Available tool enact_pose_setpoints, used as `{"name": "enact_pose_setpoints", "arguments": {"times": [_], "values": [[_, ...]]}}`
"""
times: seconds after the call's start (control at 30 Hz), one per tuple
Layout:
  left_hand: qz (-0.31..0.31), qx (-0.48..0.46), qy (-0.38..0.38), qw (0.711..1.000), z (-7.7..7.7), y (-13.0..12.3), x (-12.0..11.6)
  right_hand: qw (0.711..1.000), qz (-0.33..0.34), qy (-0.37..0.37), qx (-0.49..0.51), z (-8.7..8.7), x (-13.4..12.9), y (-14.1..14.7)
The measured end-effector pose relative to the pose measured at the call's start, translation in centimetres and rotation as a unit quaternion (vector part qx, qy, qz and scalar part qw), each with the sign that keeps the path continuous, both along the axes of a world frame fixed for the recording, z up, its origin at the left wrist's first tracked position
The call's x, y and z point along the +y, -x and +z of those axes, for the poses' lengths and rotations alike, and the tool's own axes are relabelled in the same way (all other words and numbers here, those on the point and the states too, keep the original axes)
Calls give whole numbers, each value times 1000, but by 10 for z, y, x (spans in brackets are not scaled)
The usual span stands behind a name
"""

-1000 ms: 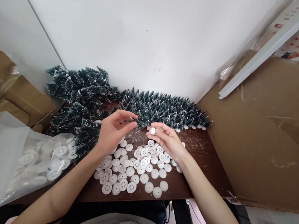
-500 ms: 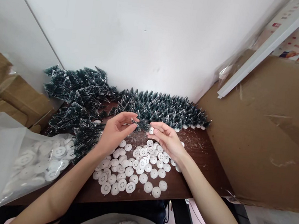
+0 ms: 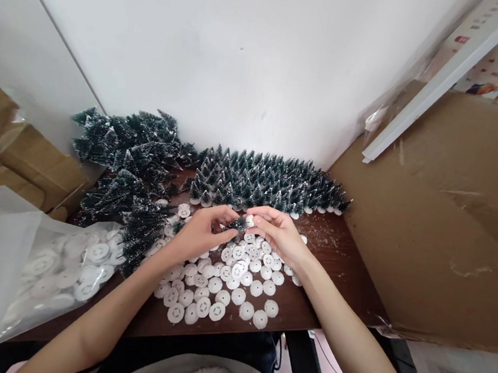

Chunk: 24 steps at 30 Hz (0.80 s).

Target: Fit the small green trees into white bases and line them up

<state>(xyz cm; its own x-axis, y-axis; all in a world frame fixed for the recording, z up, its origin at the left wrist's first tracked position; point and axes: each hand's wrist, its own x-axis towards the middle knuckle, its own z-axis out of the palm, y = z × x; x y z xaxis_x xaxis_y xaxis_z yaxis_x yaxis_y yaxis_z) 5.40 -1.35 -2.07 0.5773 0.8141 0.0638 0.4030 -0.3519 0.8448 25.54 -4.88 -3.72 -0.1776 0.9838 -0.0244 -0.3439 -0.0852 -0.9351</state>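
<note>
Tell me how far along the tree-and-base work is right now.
Done: a dense block of standing trees on white bases lines the wall. In hand: the left hand and right hand pinch one small tree between them above the loose white bases. Left: a pile of lying trees, many loose bases, and a bag of bases.

Cardboard boxes (image 3: 453,224), white wall (image 3: 228,57), plastic bag (image 3: 5,253)

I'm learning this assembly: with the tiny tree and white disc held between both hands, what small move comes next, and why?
Probably press the small frosted green tree, pinched by the left hand, into the round white plastic base at the right hand; they already meet.
</note>
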Motion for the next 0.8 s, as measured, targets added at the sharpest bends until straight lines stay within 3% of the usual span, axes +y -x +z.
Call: {"name": "enact_pose_setpoints", "arguments": {"times": [0.17, 0.37, 0.8], "values": [[-35, 10, -14, 999, -2, 1, -2, 1000, -1, 0, -12, -1, 1, -1], [18, -26, -14, 999, 2, -2, -5, 1000, -17, -3, -16, -1, 1, -3], [47, -30, -32, 998, 5, -3, -5, 998, -41, -33, 22, 4, -1, -4]]}}
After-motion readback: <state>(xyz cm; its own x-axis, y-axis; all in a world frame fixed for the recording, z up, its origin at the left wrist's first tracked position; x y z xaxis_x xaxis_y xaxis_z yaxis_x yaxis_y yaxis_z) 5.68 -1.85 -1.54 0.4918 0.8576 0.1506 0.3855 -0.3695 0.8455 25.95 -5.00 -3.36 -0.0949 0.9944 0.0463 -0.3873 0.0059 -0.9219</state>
